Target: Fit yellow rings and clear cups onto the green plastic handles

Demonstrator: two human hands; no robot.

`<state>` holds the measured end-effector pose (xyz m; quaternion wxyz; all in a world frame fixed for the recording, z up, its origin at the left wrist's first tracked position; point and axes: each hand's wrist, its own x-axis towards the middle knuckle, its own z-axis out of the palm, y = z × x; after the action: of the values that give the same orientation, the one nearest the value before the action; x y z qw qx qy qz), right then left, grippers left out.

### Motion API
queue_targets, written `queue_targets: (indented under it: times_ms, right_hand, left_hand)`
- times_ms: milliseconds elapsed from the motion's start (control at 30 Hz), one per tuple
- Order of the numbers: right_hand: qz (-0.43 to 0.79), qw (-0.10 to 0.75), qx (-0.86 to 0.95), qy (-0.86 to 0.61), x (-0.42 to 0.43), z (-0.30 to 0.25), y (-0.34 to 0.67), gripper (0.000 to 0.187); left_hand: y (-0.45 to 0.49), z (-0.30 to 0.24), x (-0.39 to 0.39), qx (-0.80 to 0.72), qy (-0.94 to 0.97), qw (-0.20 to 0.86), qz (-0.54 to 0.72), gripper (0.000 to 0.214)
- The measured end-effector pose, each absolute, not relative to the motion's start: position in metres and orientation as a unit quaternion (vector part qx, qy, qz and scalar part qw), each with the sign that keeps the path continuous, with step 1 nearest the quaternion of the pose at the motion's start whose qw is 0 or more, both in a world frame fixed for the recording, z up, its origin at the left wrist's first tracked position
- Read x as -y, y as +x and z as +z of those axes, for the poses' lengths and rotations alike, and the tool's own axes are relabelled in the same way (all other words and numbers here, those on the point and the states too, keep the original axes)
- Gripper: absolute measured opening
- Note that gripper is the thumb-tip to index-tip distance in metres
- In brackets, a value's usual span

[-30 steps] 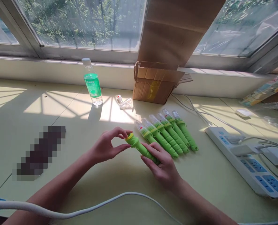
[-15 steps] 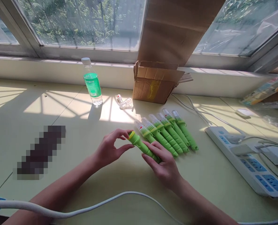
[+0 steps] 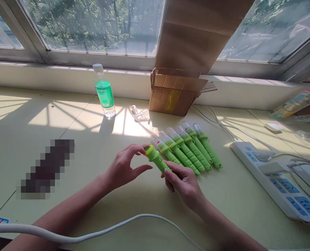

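Observation:
My right hand (image 3: 184, 183) is closed round the lower part of a green flashlight-like tube (image 3: 158, 162), thumb on top. The tube slants up to the left, its uncapped, threaded end ringed by a yellow band (image 3: 150, 150). At that end is my left hand (image 3: 126, 164), index fingertip touching the rim and thumb stretched out apart from the tube. Just beyond, several green lights (image 3: 188, 148) with clear domed caps lie side by side on the table. Two clear caps (image 3: 140, 114), one with a red spot, rest in the sunlight farther back.
A water bottle (image 3: 105, 96) stands at the back, left of an open cardboard box (image 3: 172, 96). To the right lies a white power strip (image 3: 262, 174) with plugs and cords. A white cable (image 3: 134, 218) arcs across the front. A pixelated dark object (image 3: 48, 169) lies at left.
The right hand has shifted its grip, with its thumb now over the tube. The tube has turned slightly, showing more of its uncapped end. The left thumb has come away from the tube.

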<state>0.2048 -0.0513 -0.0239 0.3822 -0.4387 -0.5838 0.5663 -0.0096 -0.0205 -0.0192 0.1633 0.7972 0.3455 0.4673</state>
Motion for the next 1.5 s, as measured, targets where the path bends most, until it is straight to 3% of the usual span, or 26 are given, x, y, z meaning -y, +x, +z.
queue_targets:
  times_ms: [333, 467, 567, 700, 867, 1033, 1133, 1233, 1500]
  right_hand:
    - [0.575, 0.350, 0.594, -0.440, 0.0492, -0.0197, 0.2034, 0.036]
    - [0.563, 0.360, 0.565, -0.485, 0.0498, -0.0219, 0.2028, 0.043]
    - [0.590, 0.355, 0.543, -0.480, 0.0505, -0.0234, 0.2008, 0.037]
    - [0.632, 0.353, 0.520, -0.452, 0.0498, -0.0252, 0.2001, 0.034]
    - [0.612, 0.357, 0.561, -0.429, 0.0473, -0.0192, 0.2009, 0.028]
    - [0.598, 0.335, 0.590, -0.427, 0.0495, -0.0201, 0.2003, 0.037]
    - [0.609, 0.336, 0.562, -0.448, 0.0504, -0.0220, 0.2008, 0.027]
    - [0.615, 0.337, 0.536, -0.470, 0.0495, -0.0211, 0.2015, 0.037]
    - [0.635, 0.358, 0.539, -0.423, 0.0469, -0.0225, 0.2018, 0.028]
  left_hand:
    - [-0.0035, -0.0227, 0.0243, -0.347, 0.794, 0.154, 0.474, 0.022]
    - [-0.0034, -0.0236, 0.0251, -0.348, 0.796, 0.158, 0.469, 0.031]
    - [-0.0041, -0.0247, 0.0246, -0.348, 0.802, 0.154, 0.461, 0.036]
    - [-0.0048, -0.0257, 0.0243, -0.356, 0.803, 0.120, 0.462, 0.025]
    - [-0.0050, -0.0252, 0.0241, -0.339, 0.809, 0.103, 0.468, 0.027]
    - [-0.0058, -0.0235, 0.0232, -0.347, 0.817, 0.126, 0.443, 0.024]
    - [-0.0053, -0.0235, 0.0237, -0.347, 0.818, 0.122, 0.441, 0.022]
    - [-0.0044, -0.0243, 0.0238, -0.336, 0.815, 0.100, 0.461, 0.022]
    - [-0.0069, -0.0222, 0.0220, -0.309, 0.829, 0.072, 0.461, 0.026]
